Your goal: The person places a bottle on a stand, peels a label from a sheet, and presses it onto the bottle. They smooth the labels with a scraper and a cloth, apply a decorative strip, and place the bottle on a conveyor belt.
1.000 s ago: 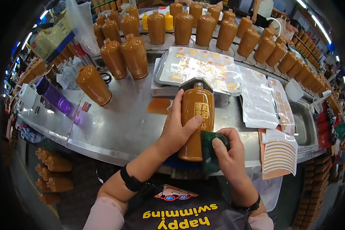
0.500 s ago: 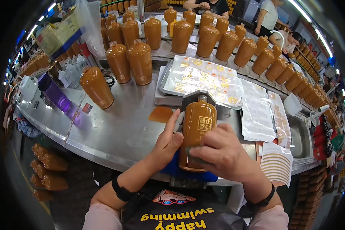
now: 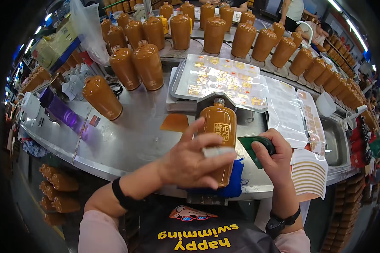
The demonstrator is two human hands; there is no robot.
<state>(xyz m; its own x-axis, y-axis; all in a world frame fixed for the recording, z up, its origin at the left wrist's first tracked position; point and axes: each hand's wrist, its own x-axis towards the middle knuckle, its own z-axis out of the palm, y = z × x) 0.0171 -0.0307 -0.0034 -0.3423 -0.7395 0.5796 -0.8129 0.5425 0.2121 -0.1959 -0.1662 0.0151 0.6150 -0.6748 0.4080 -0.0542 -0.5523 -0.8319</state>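
A glossy brown bottle (image 3: 217, 118) with gold lettering leans back in a black angled holder (image 3: 204, 103), directly ahead of me. My left hand (image 3: 192, 158) reaches across its lower front, fingers spread, slightly blurred, with a pale covering on one finger. Whether that hand touches the glaze, I cannot tell. To the right of the bottle, my right hand (image 3: 279, 158) grips a green scraper (image 3: 249, 148) by its dark rounded edge, its blade held apart from the bottle. Blue cloth (image 3: 237, 175) is bunched beneath the bottle's base.
Behind the holder lies a tray (image 3: 177, 86) bearing a sheet of gold decals (image 3: 228, 78). More sheets (image 3: 285, 111) and a striped sheet (image 3: 309, 170) lie rightward, near a sink (image 3: 337, 147). Brown bottles (image 3: 215, 33) line the conveyor; others (image 3: 102, 98) stand left, beside a purple bottle (image 3: 61, 110).
My right hand has moved off the bottle's front to the right, bringing the scraper into clear sight. My left hand has gone from the bottle's left side across its front. Conveyor bottles have shifted left.
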